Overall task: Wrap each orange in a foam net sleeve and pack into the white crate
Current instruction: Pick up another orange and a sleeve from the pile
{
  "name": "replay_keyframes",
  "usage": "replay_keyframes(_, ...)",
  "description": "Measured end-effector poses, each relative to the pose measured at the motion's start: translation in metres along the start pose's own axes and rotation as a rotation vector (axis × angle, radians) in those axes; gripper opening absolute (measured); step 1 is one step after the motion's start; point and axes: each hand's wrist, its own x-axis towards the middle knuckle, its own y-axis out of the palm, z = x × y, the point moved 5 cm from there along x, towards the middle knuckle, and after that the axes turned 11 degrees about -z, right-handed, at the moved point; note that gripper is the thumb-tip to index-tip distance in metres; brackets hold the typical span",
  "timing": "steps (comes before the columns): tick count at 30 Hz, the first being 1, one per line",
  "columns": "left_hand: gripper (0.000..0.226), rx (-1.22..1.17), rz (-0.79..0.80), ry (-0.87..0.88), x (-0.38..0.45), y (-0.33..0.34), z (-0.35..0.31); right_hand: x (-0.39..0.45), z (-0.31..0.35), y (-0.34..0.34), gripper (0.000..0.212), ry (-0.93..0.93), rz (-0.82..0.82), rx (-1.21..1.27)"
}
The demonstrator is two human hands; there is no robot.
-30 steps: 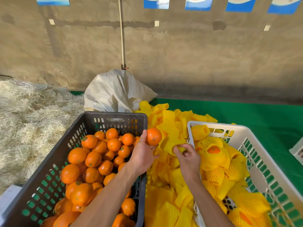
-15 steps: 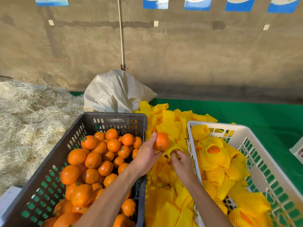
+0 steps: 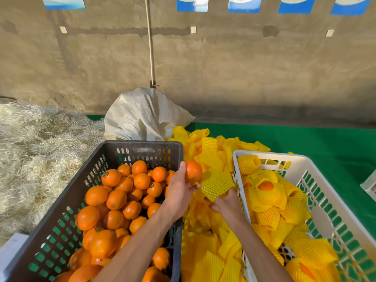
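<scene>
Many oranges [image 3: 116,198] fill black crate [image 3: 142,148].

L hand [image 3: 179,190] grips orange [image 3: 193,171] above sleeve pile [image 3: 205,241]. R hand [image 3: 227,202] holds foam sleeve [image 3: 216,184] just beside it. Black crate [image 3: 142,148] w/ bare oranges left; white crate [image 3: 317,165] w/ wrapped fruit right.

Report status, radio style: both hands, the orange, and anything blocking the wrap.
Left hand grips orange. Right hand holds foam net sleeve beside it. Orange unwrapped. Nothing between them.
</scene>
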Motion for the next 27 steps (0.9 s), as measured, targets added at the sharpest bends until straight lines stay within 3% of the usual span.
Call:
replay_keyframes(3,0.059,-0.105,-0.022,-0.011,0.003,-0.006,-0.005,-0.007,0.006,0.007,0.062,0.111,0.125,0.124)
replay_keyframes(11,0.061,0.006,0.004,0.047,0.003,0.000,-0.003,-0.017,0.005,0.008,0.042,0.166,0.247,0.115)
replay_keyframes(15,0.055,0.032,-0.033,0.129,-0.003,-0.003,-0.008,-0.011,-0.005,0.009,0.043,0.031,0.215,-0.089)
replay_keyframes(17,0.051,0.125,-0.038,0.272,-0.009,-0.005,-0.012,-0.008,-0.008,0.002,0.036,-0.078,0.140,-0.273)
replay_keyframes(19,0.050,0.247,0.027,0.388,-0.015,-0.002,-0.015,-0.007,-0.007,-0.002,0.033,-0.192,0.094,-0.466)
replay_keyframes(20,0.052,0.294,0.097,0.391,-0.016,0.002,-0.013,-0.008,-0.006,-0.002,0.042,-0.230,0.086,-0.528)
replay_keyframes(22,0.056,0.402,0.264,0.327,-0.019,0.010,-0.005,-0.007,-0.004,-0.002,0.066,-0.256,0.063,-0.584)
replay_keyframes(27,0.052,0.675,0.498,0.139,-0.022,0.017,0.008,-0.008,-0.011,-0.006,0.087,-0.200,0.058,-0.563)
